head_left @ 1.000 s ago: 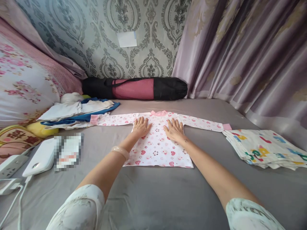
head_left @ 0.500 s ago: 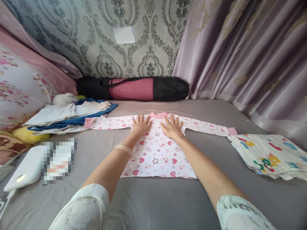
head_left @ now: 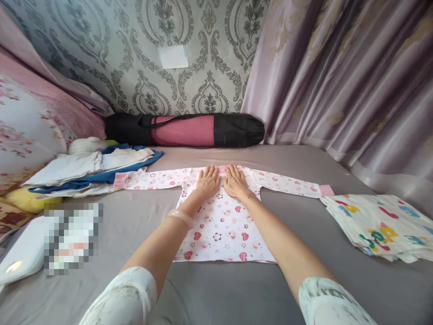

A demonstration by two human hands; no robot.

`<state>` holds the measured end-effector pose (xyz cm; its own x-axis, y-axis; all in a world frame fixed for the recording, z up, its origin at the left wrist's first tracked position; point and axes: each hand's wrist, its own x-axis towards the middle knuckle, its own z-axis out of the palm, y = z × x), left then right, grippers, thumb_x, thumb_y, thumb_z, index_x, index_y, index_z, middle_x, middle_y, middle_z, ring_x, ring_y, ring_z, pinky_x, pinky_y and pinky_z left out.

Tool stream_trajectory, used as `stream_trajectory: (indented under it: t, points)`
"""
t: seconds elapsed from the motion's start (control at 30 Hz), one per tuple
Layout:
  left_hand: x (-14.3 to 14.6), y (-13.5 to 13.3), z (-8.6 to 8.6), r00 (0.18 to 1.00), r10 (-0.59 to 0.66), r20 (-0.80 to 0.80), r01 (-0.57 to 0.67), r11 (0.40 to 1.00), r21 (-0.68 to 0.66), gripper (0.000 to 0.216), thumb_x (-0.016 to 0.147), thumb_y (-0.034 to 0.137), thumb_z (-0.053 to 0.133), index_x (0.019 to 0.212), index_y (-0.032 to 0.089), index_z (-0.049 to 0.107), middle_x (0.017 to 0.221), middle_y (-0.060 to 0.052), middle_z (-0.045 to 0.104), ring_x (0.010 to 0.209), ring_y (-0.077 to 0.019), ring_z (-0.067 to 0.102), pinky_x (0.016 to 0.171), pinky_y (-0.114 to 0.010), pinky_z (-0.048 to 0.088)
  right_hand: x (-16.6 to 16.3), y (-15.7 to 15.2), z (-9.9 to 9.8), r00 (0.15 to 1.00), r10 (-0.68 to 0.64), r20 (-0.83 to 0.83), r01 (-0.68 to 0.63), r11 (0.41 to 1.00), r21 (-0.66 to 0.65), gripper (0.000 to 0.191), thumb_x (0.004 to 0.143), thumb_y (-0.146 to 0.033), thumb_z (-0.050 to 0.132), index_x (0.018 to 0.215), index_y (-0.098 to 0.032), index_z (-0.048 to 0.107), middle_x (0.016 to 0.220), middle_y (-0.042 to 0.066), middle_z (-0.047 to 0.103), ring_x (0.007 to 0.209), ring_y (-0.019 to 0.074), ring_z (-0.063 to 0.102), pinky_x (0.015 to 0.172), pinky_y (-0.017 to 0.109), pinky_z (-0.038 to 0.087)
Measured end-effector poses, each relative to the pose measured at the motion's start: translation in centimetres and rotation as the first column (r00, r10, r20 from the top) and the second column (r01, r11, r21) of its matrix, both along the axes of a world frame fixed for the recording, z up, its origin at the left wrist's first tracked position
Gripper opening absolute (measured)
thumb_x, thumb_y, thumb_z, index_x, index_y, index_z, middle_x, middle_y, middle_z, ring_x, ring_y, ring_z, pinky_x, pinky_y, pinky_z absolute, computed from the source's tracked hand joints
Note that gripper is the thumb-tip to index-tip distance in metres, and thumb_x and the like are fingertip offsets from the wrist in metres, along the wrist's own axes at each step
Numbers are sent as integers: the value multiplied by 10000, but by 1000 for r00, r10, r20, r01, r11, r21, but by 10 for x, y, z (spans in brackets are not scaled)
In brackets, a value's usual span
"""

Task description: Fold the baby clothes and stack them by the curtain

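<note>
A white long-sleeved child's shirt (head_left: pixel 219 234) with pink hearts and flowers lies flat, its sleeves stretched out to both sides. Its pink collar shows only in part between my hands. My left hand (head_left: pixel 208 182) rests palm down on the upper chest, fingers stretched toward the collar. Close beside it, my right hand (head_left: pixel 235 182) lies flat on the other side of the neckline. Neither hand grips the cloth. The left pink cuff touches a pile of clothes (head_left: pixel 81 167); the right cuff meets a folded white cloth with coloured prints (head_left: pixel 382 225).
The shirt lies on a grey bed sheet (head_left: pixel 135 234). A black and pink rolled bag (head_left: pixel 184 131) runs along the patterned wall. A white device (head_left: pixel 27 243) and a blurred-out item (head_left: pixel 74 239) are at the left. Purple curtains (head_left: pixel 338 81) hang at the right.
Both hands have slid inward, closer together at the collar, and their fingers are less spread. The view has tilted up slightly. The shirt stays flat.
</note>
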<state>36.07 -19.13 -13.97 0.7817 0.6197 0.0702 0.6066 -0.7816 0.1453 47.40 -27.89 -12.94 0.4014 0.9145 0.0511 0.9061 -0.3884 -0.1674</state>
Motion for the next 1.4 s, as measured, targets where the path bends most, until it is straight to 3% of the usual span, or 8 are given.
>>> stream_trajectory:
  t: [0.2, 0.33, 0.53, 0.7, 1.1, 1.27, 1.33, 1.4]
  points:
    - [-1, 3, 0, 999, 16, -37, -16, 1000, -24, 617, 975, 433, 146, 1528, 164, 204, 1592, -91, 191, 1471, -271, 129, 1175, -510, 131, 0, 4, -3, 1000, 0, -8, 0, 1000, 14, 618, 960, -361, 219, 1508, -76, 257, 1599, 106, 166, 1472, 231, 78, 1179, 436, 53]
    - [-1, 2, 1, 999, 14, -39, -15, 999, -31, 620, 974, 438, 141, 1528, 168, 207, 1596, -89, 176, 1472, -266, 121, 1177, -504, 124, 10, 0, 11, 982, 22, -190, -28, 999, -26, 614, 977, -404, 162, 1531, -142, 200, 1612, 79, 110, 1477, 199, 52, 1182, 420, 74]
    - [0, 2, 0, 999, 13, -36, -14, 1000, -27, 624, 971, 430, 135, 1529, 158, 201, 1597, -89, 171, 1470, -276, 125, 1173, -511, 128, 48, -50, 35, 961, -140, -238, 144, 990, 1, 649, 982, -414, 82, 1518, -67, 198, 1600, 122, 147, 1474, 216, 88, 1187, 439, 60]
    - [-1, 1, 1, 999, 20, -47, -21, 999, -26, 632, 971, 418, 136, 1526, 123, 204, 1594, -101, 174, 1469, -282, 128, 1173, -512, 131, 66, -77, 27, 964, -151, -218, 135, 987, -86, 635, 986, -428, 38, 1480, -153, 328, 1581, 70, 246, 1463, 220, 150, 1180, 482, 98]
    - [-1, -1, 4, 993, 47, -107, -47, 999, -2, 628, 974, 428, 115, 1533, 155, 195, 1599, -56, 157, 1473, -249, 120, 1181, -477, 144, 73, -77, 15, 952, -207, -227, 178, 974, -139, 623, 976, -518, 122, 1533, -258, 221, 1617, 48, 100, 1475, 267, 17, 1167, 523, 4]
    - [-1, -1, 5, 990, 49, -130, -46, 998, 30, 624, 975, 431, 107, 1537, 169, 185, 1598, -47, 159, 1471, -237, 135, 1178, -464, 166, 95, -93, 33, 920, -152, -361, 166, 986, 8, 595, 982, -465, 166, 1502, -217, 312, 1589, 60, 225, 1464, 211, 148, 1180, 462, 82]
    - [-1, -1, 4, 990, 49, -129, -45, 999, 30, 633, 975, 436, 104, 1536, 152, 185, 1597, -55, 160, 1471, -243, 140, 1177, -469, 167, 113, -107, 43, 919, -275, -282, 317, 941, 118, 537, 970, -357, 263, 1464, -181, 377, 1554, 90, 313, 1429, 218, 252, 1173, 484, 102]
    - [-1, 0, 3, 991, 48, -127, -44, 998, 33, 638, 975, 440, 106, 1535, 145, 186, 1597, -58, 159, 1470, -248, 142, 1175, -473, 171, 132, -125, 50, 869, -466, -169, 494, 842, 217, 486, 940, -256, 320, 1391, -157, 469, 1474, 128, 438, 1362, 254, 361, 1148, 555, 93]
